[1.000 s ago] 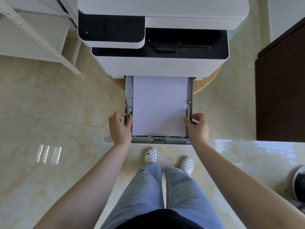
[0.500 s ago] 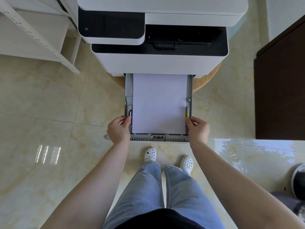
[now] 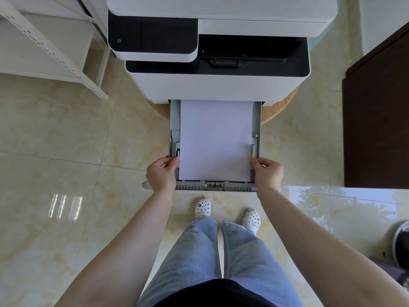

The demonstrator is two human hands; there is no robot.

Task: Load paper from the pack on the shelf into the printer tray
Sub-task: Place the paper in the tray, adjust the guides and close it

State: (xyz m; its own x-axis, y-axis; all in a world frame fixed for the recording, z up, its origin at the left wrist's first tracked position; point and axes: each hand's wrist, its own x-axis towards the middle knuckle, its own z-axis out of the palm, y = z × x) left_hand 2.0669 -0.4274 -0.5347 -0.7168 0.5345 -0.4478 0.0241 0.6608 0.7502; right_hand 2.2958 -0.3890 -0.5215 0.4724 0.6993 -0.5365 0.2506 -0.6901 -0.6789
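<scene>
A white and black printer (image 3: 217,85) stands on a low round wooden stand. Its grey paper tray (image 3: 215,186) is pulled out toward me, with a stack of white paper (image 3: 215,140) lying flat between the side guides. My left hand (image 3: 161,175) grips the tray's front left corner, fingertips by the left guide. My right hand (image 3: 268,173) grips the front right corner, fingertips beside the paper's edge. The paper pack is not in view.
A white metal shelf (image 3: 51,47) stands at the upper left. A dark brown cabinet (image 3: 378,120) fills the right side. My legs and white clogs (image 3: 228,212) are just below the tray on glossy tiled floor. A dark shoe (image 3: 401,242) shows at the right edge.
Both hands slid back along the tray's sides from the guides to its front corners, and the tray has moved slightly further into the printer.
</scene>
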